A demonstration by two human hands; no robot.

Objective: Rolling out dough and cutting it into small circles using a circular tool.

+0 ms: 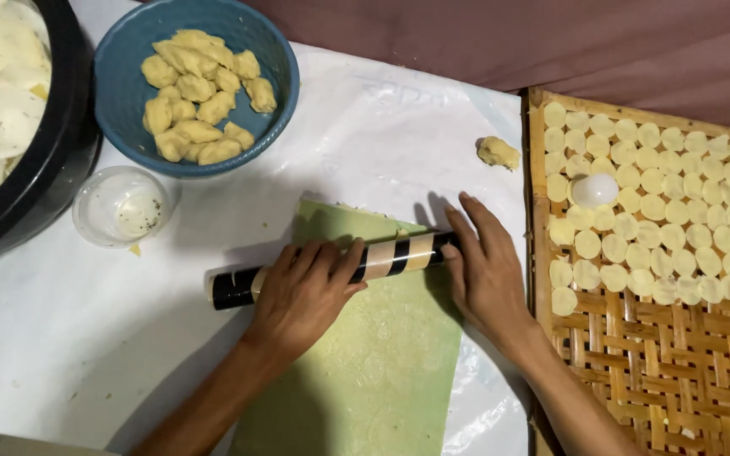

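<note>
A black-and-cream striped cylinder used as a rolling pin (386, 257) lies across a pale green sheet (382, 363) on the white plastic cover. My left hand (302, 291) rests palm down on the left part of the roller. My right hand (483, 266) presses flat on its right end, fingers stretched forward. Whatever lies under the roller is hidden. A small lump of yellow dough (498, 152) sits beyond my right hand near the tray's edge.
A blue bowl (128, 101) holds several yellow dough pieces at the back left. A black pot (52, 160) with thin white discs stands at far left, a small clear cup (120, 205) beside it. A woven bamboo tray (635, 355) at right carries many flat round discs and a white cap (595, 190).
</note>
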